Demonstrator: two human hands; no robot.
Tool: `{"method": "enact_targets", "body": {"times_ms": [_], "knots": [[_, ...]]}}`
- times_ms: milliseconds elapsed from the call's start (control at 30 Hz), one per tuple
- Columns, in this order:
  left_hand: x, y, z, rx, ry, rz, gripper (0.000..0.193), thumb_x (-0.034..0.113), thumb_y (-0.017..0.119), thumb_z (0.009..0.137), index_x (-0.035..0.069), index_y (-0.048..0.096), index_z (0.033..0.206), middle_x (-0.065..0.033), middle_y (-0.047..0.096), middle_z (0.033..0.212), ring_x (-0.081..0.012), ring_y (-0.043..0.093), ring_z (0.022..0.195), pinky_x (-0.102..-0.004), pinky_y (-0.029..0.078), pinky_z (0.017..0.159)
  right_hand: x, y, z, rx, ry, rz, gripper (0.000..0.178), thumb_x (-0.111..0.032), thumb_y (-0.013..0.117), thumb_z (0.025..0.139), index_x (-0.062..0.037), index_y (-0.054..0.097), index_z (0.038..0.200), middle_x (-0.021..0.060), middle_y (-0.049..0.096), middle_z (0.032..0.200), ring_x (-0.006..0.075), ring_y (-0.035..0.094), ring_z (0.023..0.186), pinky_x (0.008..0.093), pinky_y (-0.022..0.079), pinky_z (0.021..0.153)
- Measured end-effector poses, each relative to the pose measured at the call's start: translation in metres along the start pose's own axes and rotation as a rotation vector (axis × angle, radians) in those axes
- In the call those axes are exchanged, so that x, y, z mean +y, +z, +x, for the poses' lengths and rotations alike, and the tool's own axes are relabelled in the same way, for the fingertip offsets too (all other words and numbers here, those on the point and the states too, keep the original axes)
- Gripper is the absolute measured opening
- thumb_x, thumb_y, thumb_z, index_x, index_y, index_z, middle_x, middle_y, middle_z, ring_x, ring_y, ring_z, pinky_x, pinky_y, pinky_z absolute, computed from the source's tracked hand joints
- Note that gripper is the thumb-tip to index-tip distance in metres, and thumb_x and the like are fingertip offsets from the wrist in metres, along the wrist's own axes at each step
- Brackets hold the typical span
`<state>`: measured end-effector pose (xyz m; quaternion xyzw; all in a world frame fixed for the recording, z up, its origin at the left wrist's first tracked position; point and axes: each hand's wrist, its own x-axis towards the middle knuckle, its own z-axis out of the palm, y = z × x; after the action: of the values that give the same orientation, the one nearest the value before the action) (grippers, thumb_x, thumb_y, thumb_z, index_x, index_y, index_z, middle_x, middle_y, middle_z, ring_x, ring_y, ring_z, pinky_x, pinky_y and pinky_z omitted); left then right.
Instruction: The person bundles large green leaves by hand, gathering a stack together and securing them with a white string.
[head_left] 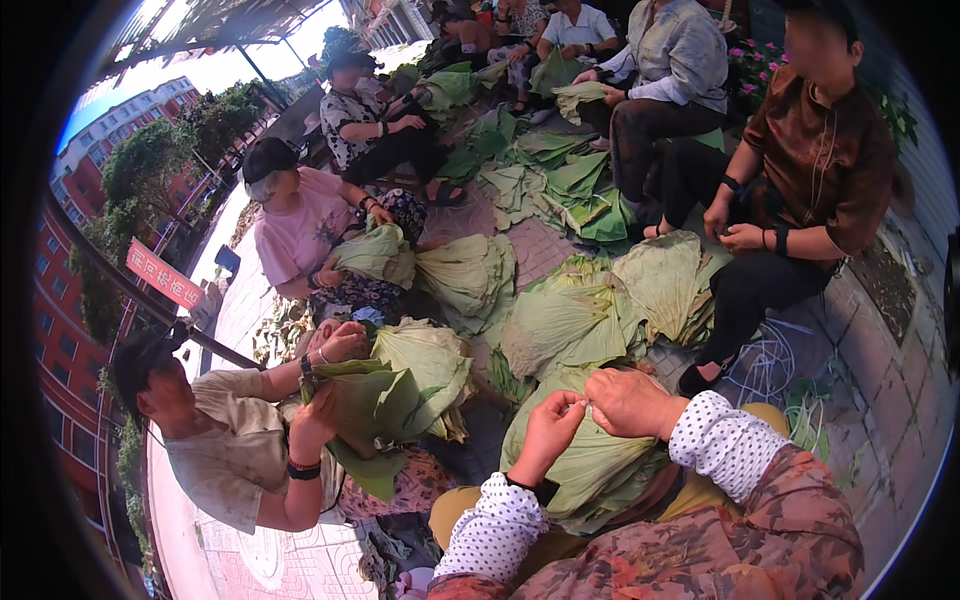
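Observation:
My left hand [549,430] and my right hand [634,404] meet in front of me with their fingertips pinched close together. Something small and pale shows between them, too tiny to name. Both hands are closed. Just below them, a stack of large green lotus leaves [570,465] rests across my lap, and the hands hide part of it. Polka-dot cuffs cover both my wrists, with a dark band on the left one.
More lotus leaf bundles [560,325] lie ahead, with a looser leaf pile [570,185] farther off. A person at left [230,430] handles leaves; another in pink [300,225] holds a bundle. A person in brown [825,160] sits right, near white string [765,365] on the paving.

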<state>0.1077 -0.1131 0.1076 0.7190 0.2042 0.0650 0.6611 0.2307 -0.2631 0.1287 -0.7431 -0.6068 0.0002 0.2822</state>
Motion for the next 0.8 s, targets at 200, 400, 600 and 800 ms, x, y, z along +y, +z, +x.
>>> {"method": "enact_targets", "body": {"times_ms": [200,400,600,800], "knots": [[0.0016,-0.0021,-0.0026,-0.023,-0.025,0.018,0.016,0.017,0.066,0.097,0.001,0.067,0.099,0.0089,0.055,0.075,-0.0003,0.042,0.064,-0.0189,0.033,0.055,-0.0015,-0.0029,-0.0004,-0.016,-0.011,0.001,0.022,-0.012,0.066,0.08,-0.0011,0.052,0.092,0.0158,0.058,0.089,0.0333,0.061,0.089,0.0421,0.052,0.076],[0.0032,-0.0005,-0.0024,-0.057,-0.055,-0.039,0.015,0.017,0.065,0.098,0.002,0.068,0.1,0.009,0.055,0.076,-0.0004,0.042,0.064,-0.0187,0.032,0.055,0.0059,0.0015,-0.0028,0.039,-0.024,0.073,0.022,-0.012,0.065,0.079,-0.0011,0.051,0.091,0.0161,0.057,0.087,0.0346,0.062,0.085,0.0438,0.052,0.074],[-0.0005,-0.0031,-0.003,-0.055,-0.059,-0.055,0.015,0.016,0.065,0.098,0.002,0.068,0.101,0.009,0.055,0.077,0.0,0.042,0.066,-0.0183,0.032,0.057,0.005,0.0041,-0.0019,0.069,-0.008,0.085,0.019,-0.011,0.064,0.078,-0.0015,0.052,0.09,0.016,0.057,0.084,0.0351,0.062,0.082,0.0445,0.052,0.072],[0.0018,0.0005,-0.0056,-0.054,-0.055,-0.069,0.015,0.016,0.065,0.098,0.002,0.068,0.101,0.0092,0.056,0.077,0.0005,0.042,0.065,-0.018,0.032,0.056,0.0051,0.005,-0.0035,0.088,0.006,0.1,0.019,-0.011,0.064,0.078,-0.0021,0.052,0.09,0.0159,0.057,0.085,0.0351,0.062,0.082,0.0447,0.051,0.072]]}}
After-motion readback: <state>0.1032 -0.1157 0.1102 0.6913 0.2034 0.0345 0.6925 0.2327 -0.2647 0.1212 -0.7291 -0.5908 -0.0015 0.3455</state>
